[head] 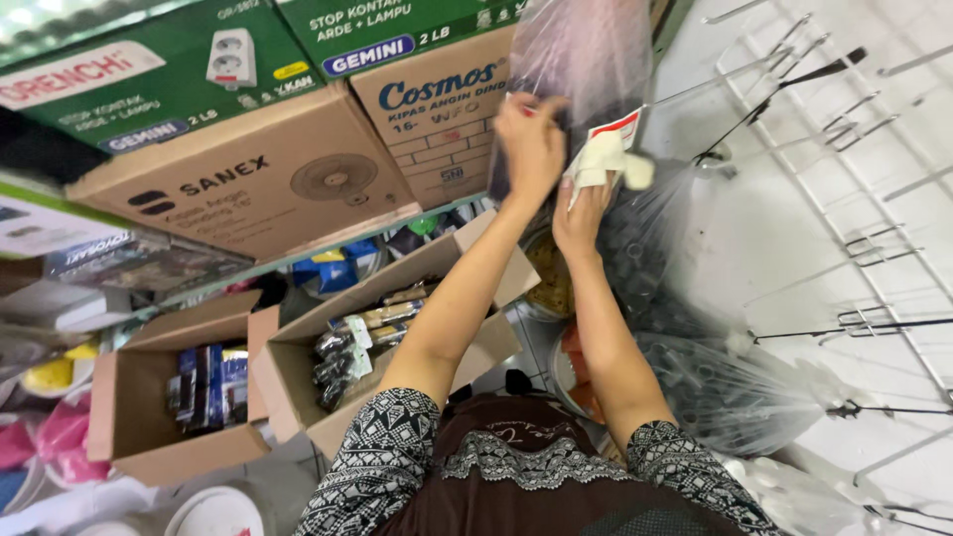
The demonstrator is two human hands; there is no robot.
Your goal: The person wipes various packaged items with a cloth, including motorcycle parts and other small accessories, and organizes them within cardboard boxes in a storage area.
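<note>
A clear plastic bag with a dark load hangs at the top of the view, at about twelve o'clock, in front of a white wire rack with pegs. The left hand is pressed against the bag's lower front, fingers curled onto the plastic, apparently gripping it. Just to its three o'clock, the right hand pinches a white card tag with a red edge, fingers closed on the tag's lower part; the tag touches the bag's lower right corner. Both hands sit under and against the bag, not around it.

Likely risks: the thin plastic could tear where the fingers pull, or the bag could slip off its peg, since its weight hangs above the grip. The tag could also crumple in the pinch.

At four o'clock, more clear bags of dark parts hang on the rack. At eight o'clock, open cardboard boxes hold packaged goods on the floor. At ten o'clock, large cartons are stacked on a shelf.
</note>
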